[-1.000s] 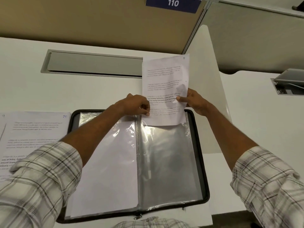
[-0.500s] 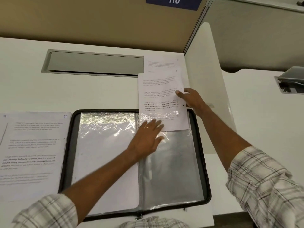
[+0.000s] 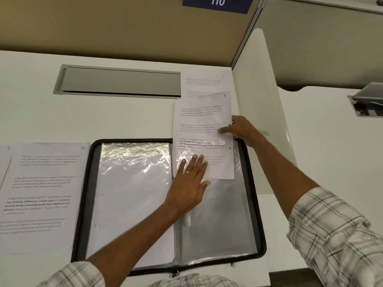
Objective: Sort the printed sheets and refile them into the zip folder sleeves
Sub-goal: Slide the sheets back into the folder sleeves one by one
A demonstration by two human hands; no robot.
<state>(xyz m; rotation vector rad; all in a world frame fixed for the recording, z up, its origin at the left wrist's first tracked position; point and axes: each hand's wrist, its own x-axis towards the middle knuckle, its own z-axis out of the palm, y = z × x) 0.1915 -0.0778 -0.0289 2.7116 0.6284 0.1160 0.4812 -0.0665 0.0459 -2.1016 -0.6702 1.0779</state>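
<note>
Pressing flat with fingers spread, the left hand (image 3: pixel 189 189) holds down the clear sleeve (image 3: pixel 217 220) of the open zip folder (image 3: pixel 83 204); just beyond its fingertips a printed sheet (image 3: pixel 202 129) sits partly inside that sleeve, seemingly about half in; the right hand (image 3: pixel 241 129) pinches the sheet's right edge; another sheet (image 3: pixel 202 82) lies farther beyond; more sheets (image 3: pixel 39 195) rest well left.

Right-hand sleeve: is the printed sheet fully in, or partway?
Partway. The sheet's lower part sits under the clear sleeve; its top sticks out past the folder edge. Left hand presses the plastic, right hand holds the sheet's edge.
</note>
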